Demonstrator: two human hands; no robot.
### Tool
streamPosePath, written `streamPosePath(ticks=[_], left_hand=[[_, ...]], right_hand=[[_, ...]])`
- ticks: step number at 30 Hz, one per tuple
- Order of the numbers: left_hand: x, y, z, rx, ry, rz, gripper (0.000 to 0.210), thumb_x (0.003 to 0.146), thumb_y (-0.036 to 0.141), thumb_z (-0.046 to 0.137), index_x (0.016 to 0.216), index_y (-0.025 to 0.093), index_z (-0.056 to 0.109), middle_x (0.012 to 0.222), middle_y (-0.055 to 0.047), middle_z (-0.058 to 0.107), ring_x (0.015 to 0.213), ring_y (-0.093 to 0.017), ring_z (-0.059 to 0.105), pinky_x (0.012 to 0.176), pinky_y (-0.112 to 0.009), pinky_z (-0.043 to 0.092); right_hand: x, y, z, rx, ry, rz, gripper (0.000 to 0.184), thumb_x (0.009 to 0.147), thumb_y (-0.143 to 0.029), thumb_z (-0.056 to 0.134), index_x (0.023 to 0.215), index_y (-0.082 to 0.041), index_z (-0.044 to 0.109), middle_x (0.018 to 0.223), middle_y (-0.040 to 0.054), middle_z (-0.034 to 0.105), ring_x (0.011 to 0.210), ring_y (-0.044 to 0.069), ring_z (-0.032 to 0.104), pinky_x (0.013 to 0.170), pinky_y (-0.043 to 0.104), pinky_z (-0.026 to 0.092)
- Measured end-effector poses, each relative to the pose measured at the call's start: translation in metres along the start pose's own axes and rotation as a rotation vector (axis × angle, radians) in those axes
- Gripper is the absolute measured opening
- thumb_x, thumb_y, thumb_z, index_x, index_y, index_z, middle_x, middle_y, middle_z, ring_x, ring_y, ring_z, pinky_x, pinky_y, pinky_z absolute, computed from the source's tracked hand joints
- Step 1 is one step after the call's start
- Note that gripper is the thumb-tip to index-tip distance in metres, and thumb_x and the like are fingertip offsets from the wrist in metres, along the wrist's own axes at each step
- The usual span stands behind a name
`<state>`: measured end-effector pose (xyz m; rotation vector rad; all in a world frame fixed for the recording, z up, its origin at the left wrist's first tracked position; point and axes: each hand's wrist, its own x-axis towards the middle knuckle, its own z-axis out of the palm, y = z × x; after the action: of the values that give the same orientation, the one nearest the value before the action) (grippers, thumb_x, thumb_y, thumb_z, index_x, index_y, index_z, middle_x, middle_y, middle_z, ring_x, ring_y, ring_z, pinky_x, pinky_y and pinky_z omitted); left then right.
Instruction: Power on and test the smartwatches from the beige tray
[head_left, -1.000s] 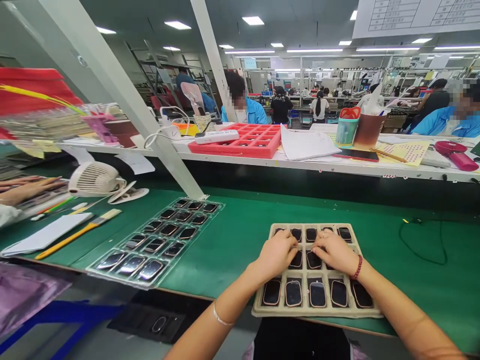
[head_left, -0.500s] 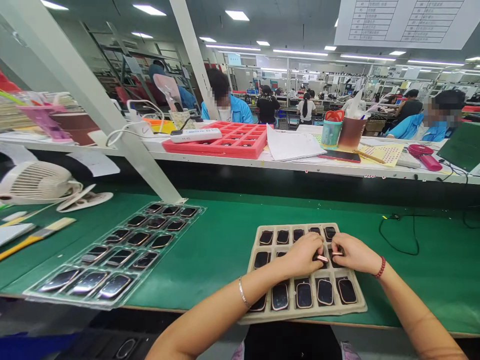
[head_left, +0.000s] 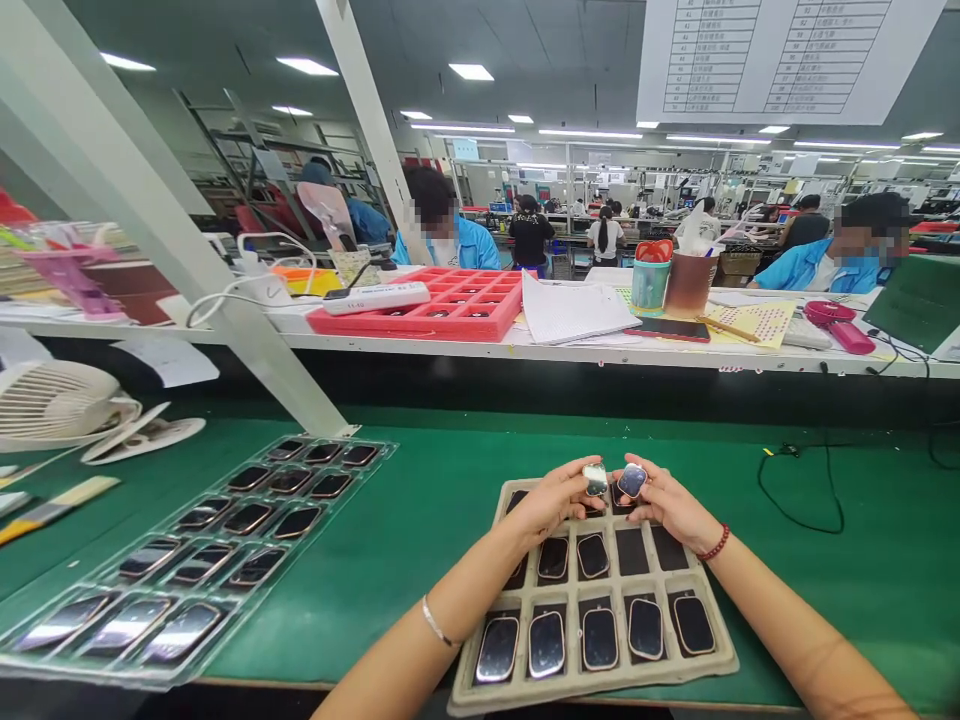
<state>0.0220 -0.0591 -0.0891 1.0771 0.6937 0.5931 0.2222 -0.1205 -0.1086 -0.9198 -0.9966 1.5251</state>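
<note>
My left hand (head_left: 551, 506) pinches a smartwatch body (head_left: 595, 480) by its edges, above the far row of a beige moulded tray (head_left: 559, 690). Close beside it, my right hand (head_left: 673, 510) grips a second watch body (head_left: 632, 481), its dark glossy face tilted up. Rows of watch bodies with black screens and gold-coloured rims, such as the near-row watch (head_left: 600, 638), lie in the tray's compartments. Two compartments at the right of the middle row show only a dark bottom. My hands partly hide the far row.
Left on the green bench (head_left: 420, 560) lies a clear plastic tray (head_left: 206, 670) of similar watches. A brush (head_left: 56, 510) and white fan (head_left: 60, 405) stand further left. A black cable (head_left: 799, 515) lies right. The shelf holds a red foam tray (head_left: 480, 325); people sit beyond.
Both hands have lifted the two watch bodies from the middle row at the right, moved away from me and turned them face up. The view has shifted slightly.
</note>
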Motion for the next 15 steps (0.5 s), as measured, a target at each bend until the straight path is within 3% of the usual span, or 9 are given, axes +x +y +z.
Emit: streamPosePath(ticks=[3,10,15], left_hand=[[-0.0016,-0.0029,-0.0054,-0.061,-0.038,-0.01,0.055,0.078,0.029,0.06,0.129,0.017,0.042,0.087,-0.009,0.065,0.073,-0.015,0.064,0.052,-0.018,0.042],[-0.0053,-0.0019,-0.0045,-0.041,-0.083,-0.001,0.058,0.073,0.032,0.066,0.126,0.02,0.045,0.086,-0.004,0.059,0.067,-0.013,0.063,0.05,-0.018,0.041],[-0.005,-0.004,-0.0041,-0.006,-0.084,0.032,0.058,0.07,0.034,0.068,0.121,0.017,0.047,0.084,-0.003,0.057,0.063,-0.011,0.062,0.05,-0.018,0.041]], right_hand=[[-0.0033,-0.0038,-0.0007,0.055,-0.003,0.015,0.051,0.076,-0.028,0.064,0.124,-0.024,0.047,0.114,0.0081,0.059,0.076,0.013,0.061,0.063,0.027,0.054],[-0.0032,-0.0038,0.0001,0.056,-0.047,0.057,0.047,0.078,-0.028,0.063,0.123,-0.024,0.05,0.119,0.0083,0.057,0.075,0.013,0.06,0.06,0.024,0.053],[-0.0016,-0.0053,-0.0018,0.051,-0.056,0.074,0.042,0.077,-0.03,0.065,0.116,-0.021,0.055,0.106,0.0073,0.063,0.063,0.009,0.057,0.052,0.019,0.051]])
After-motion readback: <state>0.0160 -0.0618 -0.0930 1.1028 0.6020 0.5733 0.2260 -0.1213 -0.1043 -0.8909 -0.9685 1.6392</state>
